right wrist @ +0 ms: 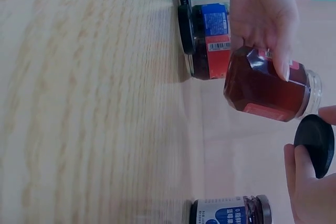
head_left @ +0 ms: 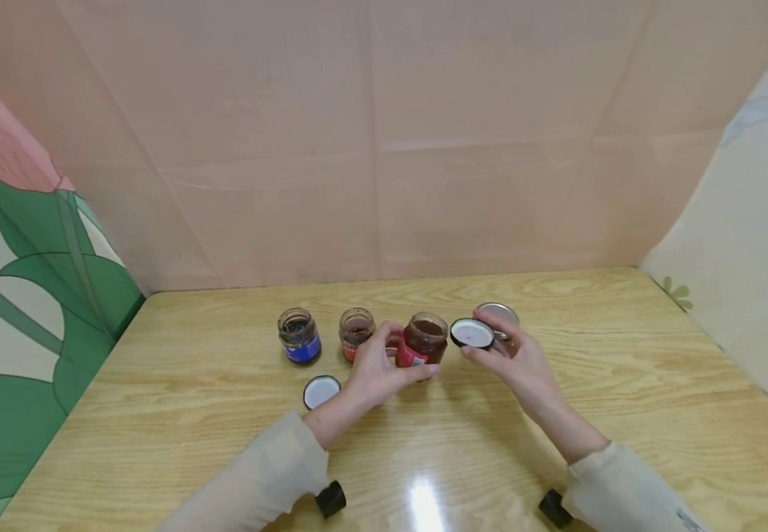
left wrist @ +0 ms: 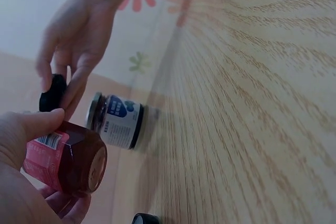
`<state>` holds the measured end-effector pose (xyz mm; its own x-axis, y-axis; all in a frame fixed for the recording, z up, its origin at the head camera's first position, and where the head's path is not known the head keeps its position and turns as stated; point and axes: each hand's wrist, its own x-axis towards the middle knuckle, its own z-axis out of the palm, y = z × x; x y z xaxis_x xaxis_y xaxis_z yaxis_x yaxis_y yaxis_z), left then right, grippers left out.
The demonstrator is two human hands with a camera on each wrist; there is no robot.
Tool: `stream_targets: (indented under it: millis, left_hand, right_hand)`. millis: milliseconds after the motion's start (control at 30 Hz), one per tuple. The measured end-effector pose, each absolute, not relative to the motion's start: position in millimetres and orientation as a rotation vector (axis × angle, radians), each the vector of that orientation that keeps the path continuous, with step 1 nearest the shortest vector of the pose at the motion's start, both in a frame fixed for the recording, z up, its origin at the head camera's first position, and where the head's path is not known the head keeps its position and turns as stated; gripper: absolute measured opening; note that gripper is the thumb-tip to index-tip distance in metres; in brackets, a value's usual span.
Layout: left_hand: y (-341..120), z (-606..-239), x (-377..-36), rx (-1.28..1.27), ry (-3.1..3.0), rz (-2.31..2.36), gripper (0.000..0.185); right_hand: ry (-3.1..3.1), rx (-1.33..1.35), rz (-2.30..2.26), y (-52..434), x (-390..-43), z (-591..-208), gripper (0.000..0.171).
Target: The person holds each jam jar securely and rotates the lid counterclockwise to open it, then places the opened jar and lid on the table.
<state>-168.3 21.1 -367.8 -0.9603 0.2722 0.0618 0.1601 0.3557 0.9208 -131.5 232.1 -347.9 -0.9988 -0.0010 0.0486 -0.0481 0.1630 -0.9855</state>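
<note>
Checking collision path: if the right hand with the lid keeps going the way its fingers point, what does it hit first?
Likely the red-labelled jar gripped by the left hand: the right hand holds the black lid just beside its open mouth. Depth is unclear.

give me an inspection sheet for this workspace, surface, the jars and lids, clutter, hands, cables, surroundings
Surface: light wood-grain table, glare spot near front edge.
Job's things: red-labelled jar, open, lifted clear of the table in the wrist views; black lid with white inside.
Clutter: blue-labelled open jar; small open jar; lidded jar behind the right hand; loose lid lying white side up.
Hands: left hand grips the red-labelled jar; right hand pinches the black lid.
Cables: nothing seen.
Surroundings: pink backdrop; floral cloth panels either side.
</note>
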Motion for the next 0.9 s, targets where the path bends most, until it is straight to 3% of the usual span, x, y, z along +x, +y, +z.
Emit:
stream_targets:
  millis: [367, 900]
  left_hand:
    - [23.5, -369.3, -171.6, 0.320, 2.465, 1.721, 0.063]
    - [31.6, -375.3, -180.5, 0.280, 2.503, 1.729, 0.064]
  right_hand:
    - [-2.393, -0.109, 1.966, 233.7, -132.0, -345.6, 0.062]
    - [-2.525, -0.068, 1.741, 241.4, -131.0, -348.2, 0.057]
